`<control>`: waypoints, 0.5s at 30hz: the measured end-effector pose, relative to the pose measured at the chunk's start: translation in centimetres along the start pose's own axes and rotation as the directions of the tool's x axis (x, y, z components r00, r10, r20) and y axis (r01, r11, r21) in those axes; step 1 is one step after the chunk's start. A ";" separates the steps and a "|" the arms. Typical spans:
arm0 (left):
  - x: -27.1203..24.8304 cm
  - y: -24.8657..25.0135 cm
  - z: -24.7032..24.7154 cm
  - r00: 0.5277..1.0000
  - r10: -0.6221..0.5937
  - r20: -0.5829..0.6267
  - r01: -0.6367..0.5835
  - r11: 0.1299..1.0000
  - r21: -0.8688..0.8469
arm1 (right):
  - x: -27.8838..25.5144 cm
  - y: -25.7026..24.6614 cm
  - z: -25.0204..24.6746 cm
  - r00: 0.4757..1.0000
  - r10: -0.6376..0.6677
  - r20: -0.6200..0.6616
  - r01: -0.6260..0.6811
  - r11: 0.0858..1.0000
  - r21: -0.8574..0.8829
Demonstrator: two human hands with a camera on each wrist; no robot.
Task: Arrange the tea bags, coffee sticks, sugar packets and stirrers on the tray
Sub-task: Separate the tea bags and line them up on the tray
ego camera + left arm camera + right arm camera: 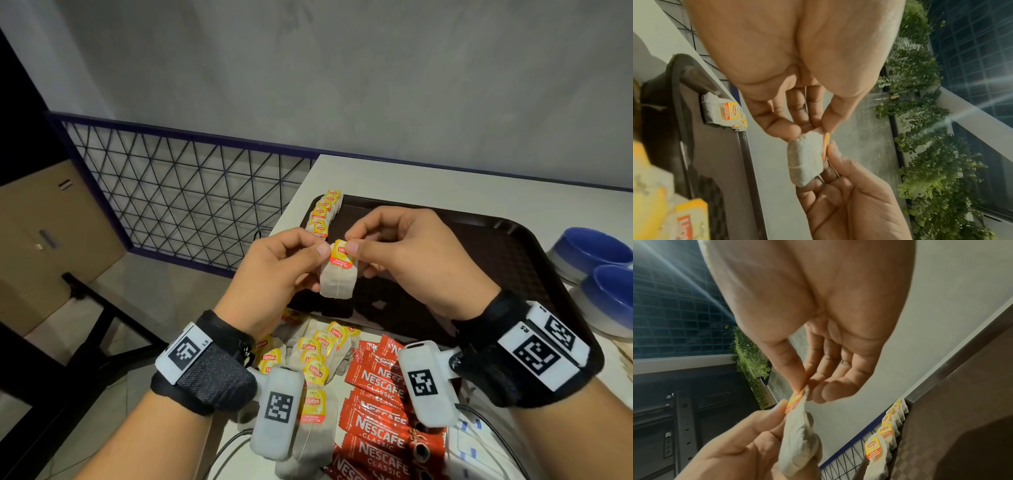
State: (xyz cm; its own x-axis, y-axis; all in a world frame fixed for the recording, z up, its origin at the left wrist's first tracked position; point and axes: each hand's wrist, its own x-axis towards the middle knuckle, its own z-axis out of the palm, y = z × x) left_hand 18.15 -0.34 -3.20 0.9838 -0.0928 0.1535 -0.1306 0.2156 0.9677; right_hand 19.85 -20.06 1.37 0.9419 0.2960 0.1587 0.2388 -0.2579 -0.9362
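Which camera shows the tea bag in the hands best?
The head view: the tea bag faces the camera, label readable, pinched by the left hand and right hand. Both wrist views show it edge-on, label barely visible.

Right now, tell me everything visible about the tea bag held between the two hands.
The tea bag is a whitish paper pouch with a string down its front and a yellow-orange Lipton tag at the top. It hangs upright above the near left part of the dark tray. The left hand and right hand both pinch it at the tag.
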 end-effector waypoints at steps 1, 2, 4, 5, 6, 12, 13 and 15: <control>0.0 0.0 0.0 1.000 -0.004 -0.001 0.004 1.000 -0.003 | 0.0 0.0 0.0 1.000 -0.006 -0.006 0.006 1.000 0.000; 0.0 0.0 0.0 1.000 -0.012 0.001 0.012 1.000 -0.007 | 0.0 0.0 0.1 1.000 -0.012 -0.011 0.012 1.000 -0.003; -0.1 0.1 0.1 0.999 -0.033 0.016 0.033 0.999 -0.010 | 0.0 -0.1 0.2 0.999 -0.024 -0.021 0.024 1.000 -0.008; -0.1 0.2 0.2 0.998 -0.049 0.033 0.050 0.999 -0.019 | 0.0 -0.1 0.2 0.999 -0.034 -0.027 0.034 0.999 -0.010; -0.2 0.2 0.2 0.996 -0.068 0.055 0.070 0.997 -0.037 | 0.0 -0.1 0.2 0.998 -0.043 -0.036 0.043 0.999 -0.007; -0.4 -0.2 0.2 0.991 -0.085 0.104 0.086 0.996 -0.006 | -0.1 -0.4 -0.2 0.996 -0.046 -0.070 0.048 0.999 0.023; -0.4 -0.2 0.1 0.992 -0.073 0.099 0.073 0.997 0.001 | -0.1 -0.4 -0.2 0.997 -0.037 -0.065 0.039 0.999 0.031; -0.4 -0.1 0.0 0.994 -0.052 0.099 0.052 0.999 0.009 | -0.1 -0.4 -0.3 0.999 -0.015 -0.048 0.017 0.999 0.045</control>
State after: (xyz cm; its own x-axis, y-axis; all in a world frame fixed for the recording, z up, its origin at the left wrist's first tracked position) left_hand 17.76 -0.36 -3.40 0.9722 -0.1999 0.1216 -0.0806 0.2014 0.9762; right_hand 19.76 -20.21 1.79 0.9485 0.2556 0.1874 0.2439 -0.2111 -0.9465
